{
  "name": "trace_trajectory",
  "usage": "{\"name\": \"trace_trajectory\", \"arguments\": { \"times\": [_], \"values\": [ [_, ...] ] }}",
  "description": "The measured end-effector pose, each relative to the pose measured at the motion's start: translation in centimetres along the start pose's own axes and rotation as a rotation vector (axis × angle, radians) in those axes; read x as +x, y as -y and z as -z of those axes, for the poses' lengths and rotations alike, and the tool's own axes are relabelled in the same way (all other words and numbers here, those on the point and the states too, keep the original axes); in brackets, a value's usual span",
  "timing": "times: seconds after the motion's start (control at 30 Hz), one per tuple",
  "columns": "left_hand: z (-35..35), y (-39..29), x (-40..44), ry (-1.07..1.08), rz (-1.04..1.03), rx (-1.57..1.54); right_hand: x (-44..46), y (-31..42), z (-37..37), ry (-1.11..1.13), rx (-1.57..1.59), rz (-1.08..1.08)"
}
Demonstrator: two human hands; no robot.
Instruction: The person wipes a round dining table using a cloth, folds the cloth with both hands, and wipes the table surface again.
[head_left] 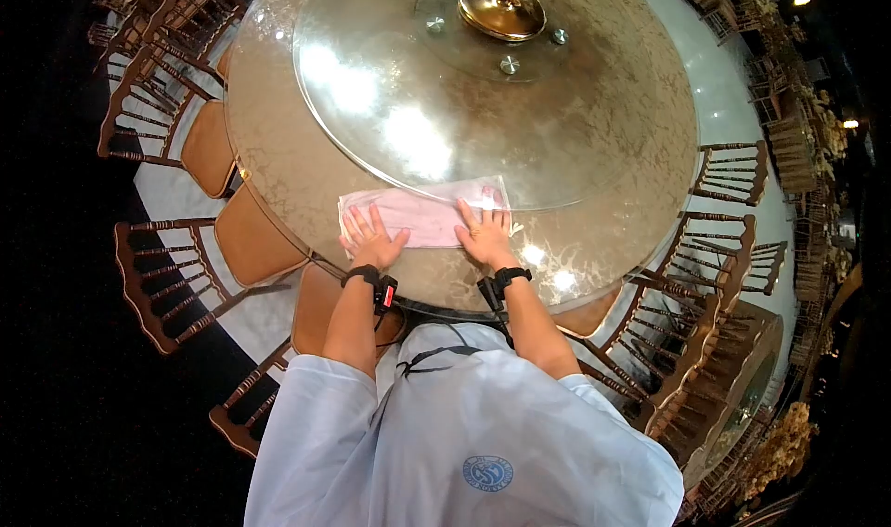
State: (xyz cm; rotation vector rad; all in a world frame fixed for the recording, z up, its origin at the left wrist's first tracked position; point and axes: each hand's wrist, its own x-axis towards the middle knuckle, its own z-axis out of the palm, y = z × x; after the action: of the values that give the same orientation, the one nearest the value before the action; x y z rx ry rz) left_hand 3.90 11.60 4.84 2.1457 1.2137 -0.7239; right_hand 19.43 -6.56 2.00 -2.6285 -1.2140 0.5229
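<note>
A pink cloth [422, 219] lies spread out on the round marbled table [613, 234], near the edge closest to me. Its far side meets the rim of the raised glass turntable [520, 128]. My left hand [373, 243] rests on the cloth's left part, fingers spread and flat. On the cloth's right end lies my right hand [485, 236], palm down with its fingers apart. Both wrists wear black straps with small devices attached.
A gold-coloured stand base [502, 11] sits on the turntable's middle, with round metal fittings [510, 65] around it. Wooden chairs with tan seats [257, 234] stand close around the table's left side. More spindle-backed chairs [710, 248] line the right side.
</note>
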Motion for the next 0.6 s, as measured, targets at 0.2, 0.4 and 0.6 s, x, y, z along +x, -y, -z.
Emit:
{"name": "trace_trajectory", "arguments": {
  "times": [0.2,0.4,0.6],
  "values": [
    [0.2,0.0,0.0,-0.031,-0.014,-0.026,0.0,-0.5,-0.8,-0.042,0.013,0.025],
    [-0.3,0.4,0.5,-0.095,-0.082,0.029,0.2,-0.7,-0.9,-0.057,-0.005,0.052],
    [-0.6,0.9,1.3,-0.183,-0.147,0.082,0.3,-0.3,0.1,-0.048,-0.009,0.080]
  ]
}}
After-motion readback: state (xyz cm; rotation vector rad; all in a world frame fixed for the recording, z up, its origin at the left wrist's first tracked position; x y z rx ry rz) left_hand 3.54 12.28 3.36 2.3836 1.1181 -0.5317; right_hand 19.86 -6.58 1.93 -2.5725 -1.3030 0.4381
